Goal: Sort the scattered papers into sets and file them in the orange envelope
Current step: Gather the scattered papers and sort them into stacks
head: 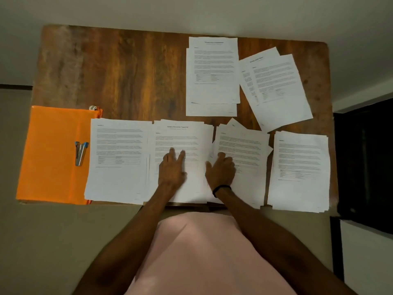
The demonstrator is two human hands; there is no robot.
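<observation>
**Six paper stacks on a wooden table, both hands on the near row**

The table (127,71) is dark, streaked wood with rounded corners. Its far left part is bare wood, the widest open room on the top.

The orange envelope (51,154), smooth and flat, lies at the near left corner and reaches the left and near edges. A small metal stapler (80,153) with a blue tip rests on its right side.

White printed sheets sit in six stacks. Four stand in a row along the near edge:
- The left stack (119,162) overlaps the envelope's right edge.
- The middle stack (191,141) touches the left stack.
- The loose stack (248,154) is fanned, with corners sticking out.
- The right stack (299,171) is close to the table's right edge, and its bottom hangs over the near edge.

Narrow strips of wood show between the last three.

Behind the row, the far stack (212,71) lies square. The tilted stack (276,86) lies beside it, its low corner reaching down between the loose and right stacks.

The left hand (172,169) lies flat on the middle stack, fingers straight and spread, gripping nothing. The right hand (222,170), with a dark wristband (221,189), rests on the loose stack's left edge with bent fingers. Whether it pinches a sheet cannot be told.
</observation>
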